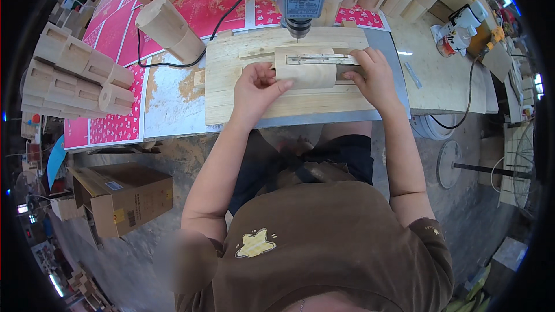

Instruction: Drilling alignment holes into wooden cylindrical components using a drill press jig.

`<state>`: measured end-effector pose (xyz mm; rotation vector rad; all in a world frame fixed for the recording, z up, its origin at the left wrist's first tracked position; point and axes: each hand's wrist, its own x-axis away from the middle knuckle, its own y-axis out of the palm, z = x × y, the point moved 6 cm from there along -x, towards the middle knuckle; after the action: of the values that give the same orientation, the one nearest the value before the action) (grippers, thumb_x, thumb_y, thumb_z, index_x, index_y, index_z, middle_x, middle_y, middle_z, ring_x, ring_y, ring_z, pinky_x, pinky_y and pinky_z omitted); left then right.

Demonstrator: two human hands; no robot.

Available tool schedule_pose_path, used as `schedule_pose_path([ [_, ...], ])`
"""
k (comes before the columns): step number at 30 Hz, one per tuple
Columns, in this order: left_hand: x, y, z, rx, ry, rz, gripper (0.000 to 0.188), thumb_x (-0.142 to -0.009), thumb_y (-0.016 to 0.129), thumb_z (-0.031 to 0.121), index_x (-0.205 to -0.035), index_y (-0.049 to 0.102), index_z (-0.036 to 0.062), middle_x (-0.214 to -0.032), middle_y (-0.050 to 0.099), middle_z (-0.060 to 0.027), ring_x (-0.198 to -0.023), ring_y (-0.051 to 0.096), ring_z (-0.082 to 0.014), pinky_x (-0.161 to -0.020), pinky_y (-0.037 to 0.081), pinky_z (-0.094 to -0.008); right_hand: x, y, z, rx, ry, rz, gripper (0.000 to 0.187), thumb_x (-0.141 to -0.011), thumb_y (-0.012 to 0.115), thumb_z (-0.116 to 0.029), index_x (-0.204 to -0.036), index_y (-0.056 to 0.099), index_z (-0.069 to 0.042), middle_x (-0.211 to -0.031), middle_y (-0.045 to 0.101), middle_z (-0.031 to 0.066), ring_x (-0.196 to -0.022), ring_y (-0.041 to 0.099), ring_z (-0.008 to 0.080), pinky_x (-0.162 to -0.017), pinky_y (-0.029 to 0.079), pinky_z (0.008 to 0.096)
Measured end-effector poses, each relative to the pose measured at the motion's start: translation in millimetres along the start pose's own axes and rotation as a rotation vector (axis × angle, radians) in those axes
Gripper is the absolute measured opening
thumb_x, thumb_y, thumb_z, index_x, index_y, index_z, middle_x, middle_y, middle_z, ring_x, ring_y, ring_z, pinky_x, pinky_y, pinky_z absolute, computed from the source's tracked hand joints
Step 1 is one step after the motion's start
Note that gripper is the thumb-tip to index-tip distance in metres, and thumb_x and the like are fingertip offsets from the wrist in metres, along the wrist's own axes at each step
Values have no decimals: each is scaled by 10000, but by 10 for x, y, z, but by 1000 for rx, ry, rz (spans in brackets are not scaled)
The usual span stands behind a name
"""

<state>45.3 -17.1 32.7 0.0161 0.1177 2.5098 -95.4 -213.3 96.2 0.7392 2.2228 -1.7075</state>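
Observation:
A pale wooden cylinder [306, 78] lies sideways on a wooden board [225, 89] under the bench drill. Along its top runs a narrow light strip with a long slot [321, 59]. My left hand [257, 89] grips the cylinder's left end, thumb along the near side and fingers curled at the end face. The right hand [374, 75] holds the right end of the slotted strip, fingers over its far side and thumb below, near a dark gap beside the cylinder. The drill chuck [299, 26], with a thin bit, hangs just above and behind the strip, apart from it.
Stacked wooden cylinders [75, 69] stand at the left, with another single stack [170, 29] nearer the drill and more along the back. A black cable [231, 11] curves over the pink sheet. A white bottle [459, 29] stands right; a cardboard box [124, 196] sits on the floor.

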Motion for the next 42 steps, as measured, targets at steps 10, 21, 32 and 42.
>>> schedule_pose_path([
  [10,22,-154,27,-959,505,199,738,-527,838,284,-1166,564,36,-973,570,-79,-993,487,-256,-908,314,-403,-345,357,-106,2,-49,40,427,-618,762,-112,-1008,592,-85,-884,580,86,-911,532,309,-912,402,402],
  [21,-14,-209,-22,-1028,562,189,661,-586,787,372,-1132,593,55,-804,547,-15,-847,476,-211,-805,267,-375,-1020,-870,-95,-541,68,935,170,-890,552,-144,-979,576,-2,-810,548,35,-777,513,121,-732,420,252],
  [32,-5,-209,-12,-1061,534,194,647,-597,778,375,-1126,595,51,-791,545,-24,-830,481,-217,-775,297,-373,-1052,-1250,-631,-295,-92,433,160,-902,542,-113,-945,593,33,-790,558,30,-734,507,92,-679,407,216],
  [42,-4,-214,65,-930,653,221,582,-536,803,301,-1031,625,53,-700,546,-86,-681,522,-302,-616,387,-407,-145,-110,-341,-363,21,424,137,-856,536,-30,-950,633,-7,-706,556,92,-637,528,218,-625,412,317],
])
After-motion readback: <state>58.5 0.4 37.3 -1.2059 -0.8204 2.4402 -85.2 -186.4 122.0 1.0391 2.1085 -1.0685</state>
